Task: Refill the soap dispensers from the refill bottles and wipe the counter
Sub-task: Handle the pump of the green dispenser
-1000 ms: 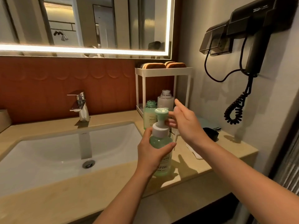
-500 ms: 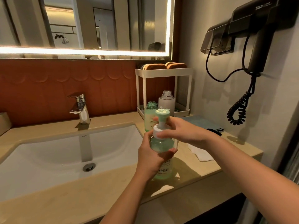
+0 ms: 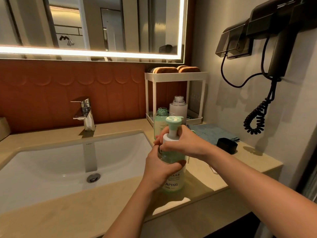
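Soap dispenser (image 3: 173,183): upright on counter (image 3: 248,163), long axis vertical. My left grip (image 3: 159,170) wraps body. My right grip (image 3: 187,143) directly above, curled round pump collar (image 3: 169,137), placed for unscrewing.

The left grip (image 3: 159,169) is holding the green soap dispenser (image 3: 173,183) upright on the worktop (image 3: 248,162); the right grip (image 3: 186,143) is clasping its pump collar (image 3: 169,137).

Before you: backlit mirror (image 3: 103,23) (light strip along its lower and right edges); terracotta scalloped wall panel (image 3: 42,86); white basin (image 3: 42,165) with chrome tap (image 3: 84,114); pale right wall (image 3: 223,109) carrying a black hair dryer (image 3: 281,54), coiled cord (image 3: 255,119) hanging.
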### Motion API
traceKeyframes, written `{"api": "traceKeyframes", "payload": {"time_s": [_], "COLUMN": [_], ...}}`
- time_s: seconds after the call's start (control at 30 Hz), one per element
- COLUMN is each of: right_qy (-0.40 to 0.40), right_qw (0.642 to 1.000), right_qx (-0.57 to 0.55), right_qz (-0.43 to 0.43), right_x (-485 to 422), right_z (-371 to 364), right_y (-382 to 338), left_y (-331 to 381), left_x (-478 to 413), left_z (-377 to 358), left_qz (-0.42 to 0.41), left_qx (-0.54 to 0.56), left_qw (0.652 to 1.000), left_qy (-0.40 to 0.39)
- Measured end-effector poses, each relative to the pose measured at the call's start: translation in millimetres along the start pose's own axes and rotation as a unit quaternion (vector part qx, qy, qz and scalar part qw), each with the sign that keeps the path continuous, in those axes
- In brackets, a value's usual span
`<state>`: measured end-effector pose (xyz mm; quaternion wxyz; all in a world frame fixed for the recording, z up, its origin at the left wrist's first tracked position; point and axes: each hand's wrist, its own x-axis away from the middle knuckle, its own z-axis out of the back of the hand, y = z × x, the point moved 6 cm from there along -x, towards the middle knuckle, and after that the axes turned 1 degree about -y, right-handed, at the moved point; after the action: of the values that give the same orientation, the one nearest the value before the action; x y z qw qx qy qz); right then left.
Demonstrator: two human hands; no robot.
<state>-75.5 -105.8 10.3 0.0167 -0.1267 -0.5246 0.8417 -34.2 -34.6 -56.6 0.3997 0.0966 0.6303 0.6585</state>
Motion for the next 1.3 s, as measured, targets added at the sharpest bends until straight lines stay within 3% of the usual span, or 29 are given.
{"api": "traceKeyframes", "payload": {"time_s": [0.57, 0.73, 0.9, 1.2, 1.3], "right_qy": [-0.065, -0.051, -0.105, -0.073, -0.024], "right_qw": [0.997, 0.998, 0.992, 0.995, 0.995], "right_qx": [-0.024, -0.027, -0.044, 0.063, 0.096], "right_qz": [0.023, 0.026, 0.046, 0.009, 0.019], "right_x": [0.2, 2.1, 8.9, 20.3, 26.7], "right_z": [-3.1, -2.1, -9.3, 4.6, 16.0], "right_y": [-2.3, -1.7, -6.7, 4.1, 7.2], "left_y": [-2.9, -3.1, -3.2, 5.4, 3.9], "left_x": [5.3, 4.9, 11.2, 19.0, 19.1], "left_z": [1.8, 2.3, 3.9, -0.1, -0.7], "left_qz": [0.018, 0.019, 0.025, -0.018, -0.017], "left_qx": [0.038, 0.042, 0.060, 0.048, 0.055], "left_qw": [0.999, 0.997, 0.993, 0.996, 0.996], "left_qy": [-0.023, -0.055, -0.103, -0.074, -0.065]}}
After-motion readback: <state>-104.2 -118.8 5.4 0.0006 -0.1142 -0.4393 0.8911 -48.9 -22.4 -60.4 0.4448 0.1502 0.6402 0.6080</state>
